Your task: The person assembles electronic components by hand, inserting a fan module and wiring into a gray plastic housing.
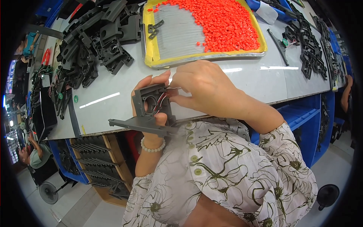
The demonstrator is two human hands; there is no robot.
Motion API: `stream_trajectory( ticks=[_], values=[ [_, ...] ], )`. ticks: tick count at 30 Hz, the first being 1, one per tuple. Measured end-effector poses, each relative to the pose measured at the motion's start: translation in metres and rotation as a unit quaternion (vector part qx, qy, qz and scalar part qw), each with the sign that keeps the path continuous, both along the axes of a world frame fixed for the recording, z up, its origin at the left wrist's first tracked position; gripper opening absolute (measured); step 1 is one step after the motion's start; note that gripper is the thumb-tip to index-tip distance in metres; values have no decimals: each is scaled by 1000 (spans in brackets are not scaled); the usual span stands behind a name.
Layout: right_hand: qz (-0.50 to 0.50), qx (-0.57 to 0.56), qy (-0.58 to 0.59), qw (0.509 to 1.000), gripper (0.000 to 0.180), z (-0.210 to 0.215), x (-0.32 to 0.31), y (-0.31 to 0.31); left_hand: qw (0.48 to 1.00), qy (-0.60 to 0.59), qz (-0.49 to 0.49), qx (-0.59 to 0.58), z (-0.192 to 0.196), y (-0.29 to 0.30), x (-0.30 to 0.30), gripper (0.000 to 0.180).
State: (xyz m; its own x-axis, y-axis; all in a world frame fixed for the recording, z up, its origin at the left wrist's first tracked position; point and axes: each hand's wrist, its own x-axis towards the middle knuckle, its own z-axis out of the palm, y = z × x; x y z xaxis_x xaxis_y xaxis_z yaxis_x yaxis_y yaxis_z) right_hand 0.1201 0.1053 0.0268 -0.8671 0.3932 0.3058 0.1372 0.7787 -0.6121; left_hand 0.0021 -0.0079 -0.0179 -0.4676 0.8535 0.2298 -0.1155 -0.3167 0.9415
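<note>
My left hand (160,118) is closed round a dark grey plastic housing (140,103) with a round opening and a long flat arm sticking out to the left. The fingers wrap behind its far side and the thumb presses the near side. Red, black and white wires (162,100) run inside the housing. At its right edge my right hand (204,81) pinches thin wire ends between thumb and fingers. The housing is held above the near edge of the white table (109,89), close to my body.
Beyond my hands lies a yellow-edged tray (159,62) with many small red parts (227,28) and a few black pieces (154,30). Dark plastic housings (109,38) are heaped at left, more black parts (312,56) at right. Below stand a parts rack (109,145) and blue crates (302,113).
</note>
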Motion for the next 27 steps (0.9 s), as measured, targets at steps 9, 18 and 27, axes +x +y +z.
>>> stream_trajectory(
  ticks=[9,18,27],
  values=[
    [13,-36,20,999,24,-15,2,1,998,-55,-12,-2,-3,1,2,85],
    [-34,-83,50,995,23,-19,4,-4,997,-71,-9,24,-6,4,3,79],
    [69,-327,68,940,24,-32,14,27,993,-112,-37,24,0,5,-5,75]
  ],
)
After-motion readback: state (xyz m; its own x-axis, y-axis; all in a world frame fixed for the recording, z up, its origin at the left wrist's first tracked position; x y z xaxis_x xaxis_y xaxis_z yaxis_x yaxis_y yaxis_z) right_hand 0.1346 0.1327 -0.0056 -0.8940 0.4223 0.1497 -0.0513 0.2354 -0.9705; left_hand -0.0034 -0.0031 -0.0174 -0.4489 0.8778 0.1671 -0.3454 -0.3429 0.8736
